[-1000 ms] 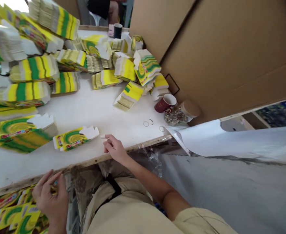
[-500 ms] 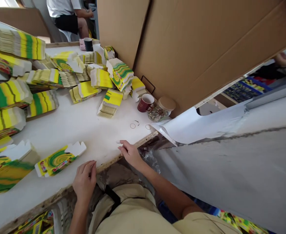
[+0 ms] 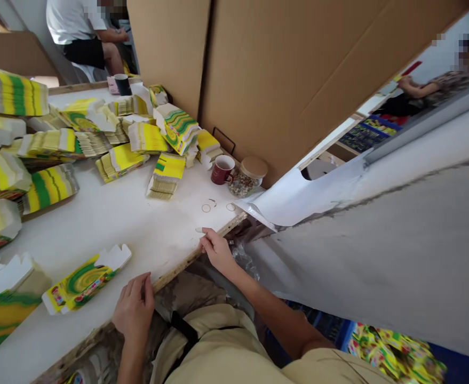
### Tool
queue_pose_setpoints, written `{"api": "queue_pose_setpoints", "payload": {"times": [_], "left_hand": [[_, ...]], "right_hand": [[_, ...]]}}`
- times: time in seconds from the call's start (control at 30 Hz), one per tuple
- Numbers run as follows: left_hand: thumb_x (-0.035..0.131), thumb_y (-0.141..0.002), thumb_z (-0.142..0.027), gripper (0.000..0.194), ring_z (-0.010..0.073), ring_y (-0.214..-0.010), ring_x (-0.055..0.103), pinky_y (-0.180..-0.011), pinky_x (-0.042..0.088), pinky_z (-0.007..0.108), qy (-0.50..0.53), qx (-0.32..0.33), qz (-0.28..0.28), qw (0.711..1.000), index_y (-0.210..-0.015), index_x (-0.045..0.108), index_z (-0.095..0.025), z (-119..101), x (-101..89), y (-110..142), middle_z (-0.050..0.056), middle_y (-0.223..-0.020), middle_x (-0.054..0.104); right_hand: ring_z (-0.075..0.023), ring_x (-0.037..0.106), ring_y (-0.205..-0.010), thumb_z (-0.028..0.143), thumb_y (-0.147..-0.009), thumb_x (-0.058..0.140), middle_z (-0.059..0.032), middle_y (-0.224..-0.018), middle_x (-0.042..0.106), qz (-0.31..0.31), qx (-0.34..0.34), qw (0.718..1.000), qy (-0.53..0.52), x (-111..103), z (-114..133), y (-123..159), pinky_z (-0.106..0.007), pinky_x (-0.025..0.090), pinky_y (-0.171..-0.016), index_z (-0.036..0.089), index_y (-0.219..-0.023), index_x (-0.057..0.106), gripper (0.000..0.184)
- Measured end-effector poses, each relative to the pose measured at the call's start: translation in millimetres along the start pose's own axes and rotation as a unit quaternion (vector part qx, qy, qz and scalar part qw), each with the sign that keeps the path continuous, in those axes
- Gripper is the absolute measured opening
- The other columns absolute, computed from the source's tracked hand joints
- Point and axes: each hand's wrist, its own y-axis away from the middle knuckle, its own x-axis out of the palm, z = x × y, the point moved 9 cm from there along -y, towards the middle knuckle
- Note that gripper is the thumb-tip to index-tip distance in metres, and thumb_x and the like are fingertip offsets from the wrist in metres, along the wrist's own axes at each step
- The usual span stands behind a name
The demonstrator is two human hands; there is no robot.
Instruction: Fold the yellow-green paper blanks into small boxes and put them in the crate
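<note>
My left hand (image 3: 134,311) rests on the front edge of the white table (image 3: 110,224), fingers curled over the edge with nothing in them. Just to its left lies a single flat yellow-and-green carton (image 3: 86,278). My right hand (image 3: 216,249) sits at the table edge further right, fingers bent, and pinches a small white stick-like piece (image 3: 199,230) that lies on the tabletop.
Stacks of flat yellow-green cartons (image 3: 30,154) crowd the left and back of the table. A red mug (image 3: 222,169) and a cork-lidded jar (image 3: 248,176) stand by large cardboard sheets (image 3: 282,80). A white sheet (image 3: 338,192) hangs off right. Other people sit behind.
My left hand rose from the cartons below the table and came to the table's front edge. The view swung right. My right hand stays at the edge by the white piece.
</note>
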Motion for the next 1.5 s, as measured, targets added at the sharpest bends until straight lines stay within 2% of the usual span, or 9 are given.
{"api": "queue_pose_setpoints", "payload": {"times": [0.1,0.23,0.53,0.83,1.0,1.1,1.23,1.33,1.5], "left_hand": [[0.049,-0.094,-0.028,0.019,0.0208,-0.08,0.064,-0.072,0.043,0.03,0.01,-0.004,-0.002,1.0,-0.101,0.066,-0.021,3,2.3,0,0.004,-0.089,0.072],[0.049,-0.094,-0.03,0.021,0.0212,-0.081,0.063,-0.07,0.041,0.03,0.027,-0.012,0.001,1.0,-0.102,0.066,-0.022,7,5.0,0,0.005,-0.091,0.072],[0.047,-0.095,-0.031,0.023,0.0211,-0.076,0.063,-0.069,0.04,0.03,0.019,0.011,-0.013,1.0,-0.099,0.068,-0.021,5,2.4,2,0.005,-0.084,0.071],[0.049,-0.094,-0.03,0.022,0.0211,-0.075,0.063,-0.066,0.039,0.03,0.036,0.024,-0.02,0.999,-0.098,0.068,-0.021,8,-2.1,7,0.005,-0.082,0.072],[0.05,-0.093,-0.031,0.022,0.0223,-0.077,0.064,-0.067,0.04,0.031,0.062,-0.002,-0.012,0.998,-0.096,0.069,-0.021,13,3.1,5,0.006,-0.084,0.072],[0.049,-0.093,-0.028,0.021,0.0225,-0.079,0.065,-0.07,0.043,0.033,0.096,-0.03,0.022,0.995,-0.093,0.069,-0.021,10,0.0,11,0.007,-0.087,0.073],[0.048,-0.093,-0.026,0.021,0.0228,-0.082,0.065,-0.073,0.044,0.035,0.137,-0.056,0.063,0.987,-0.092,0.068,-0.022,6,0.7,19,0.009,-0.088,0.073],[0.052,-0.091,-0.024,0.016,0.0223,-0.081,0.064,-0.069,0.042,0.036,0.136,-0.069,0.062,0.986,-0.09,0.068,-0.022,9,4.1,21,0.008,-0.083,0.072],[0.053,-0.091,-0.025,0.013,0.0186,-0.078,0.064,-0.066,0.04,0.033,0.103,-0.066,0.045,0.991,-0.089,0.066,-0.022,8,4.3,29,0.003,-0.082,0.071]], "right_hand": [[-0.0158,0.065,-0.069,0.028,-0.093,0.048,-0.0021,-0.083,0.072,-0.016,0.0,1.0,0.011,-9,-3,6,-0.027,0.052,-0.067,0.021,-0.113,0.055,0.022],[-0.0173,0.068,-0.075,0.023,-0.091,0.049,-0.0031,-0.085,0.072,-0.019,-0.006,1.0,0.02,-13,-4,20,-0.029,0.054,-0.071,0.02,-0.115,0.053,0.024],[-0.0153,0.067,-0.072,0.011,-0.089,0.046,-0.0032,-0.088,0.072,0.02,-0.032,0.999,0.039,2,14,48,-0.029,0.054,-0.073,0.02,-0.12,0.048,0.033],[-0.0151,0.069,-0.076,0.006,-0.086,0.047,-0.0045,-0.097,0.073,0.01,-0.033,0.998,0.057,6,17,70,-0.028,0.054,-0.072,0.022,-0.125,0.047,0.042],[-0.0167,0.065,-0.066,0.014,-0.085,0.053,-0.0001,-0.076,0.071,-0.004,-0.01,0.994,0.113,1,20,73,-0.028,0.051,-0.067,0.02,-0.119,0.055,0.035],[-0.0195,0.064,-0.06,0.023,-0.084,0.052,0.0001,-0.068,0.068,0.002,-0.005,0.991,0.132,5,22,78,-0.031,0.05,-0.063,0.019,-0.112,0.058,0.029],[-0.0249,0.07,-0.065,0.042,-0.086,0.05,-0.0033,-0.071,0.072,0.019,0.004,0.987,0.161,11,10,80,-0.034,0.053,-0.061,0.022,-0.111,0.057,0.033],[-0.0272,0.073,-0.068,0.053,-0.083,0.051,-0.0038,-0.07,0.074,0.035,0.001,0.98,0.198,15,-4,75,-0.035,0.056,-0.062,0.025,-0.107,0.058,0.037],[-0.0271,0.073,-0.071,0.066,-0.082,0.046,-0.0073,-0.081,0.076,0.009,-0.058,0.967,0.248,15,7,74,-0.034,0.055,-0.061,0.021,-0.096,0.062,0.05]]}}
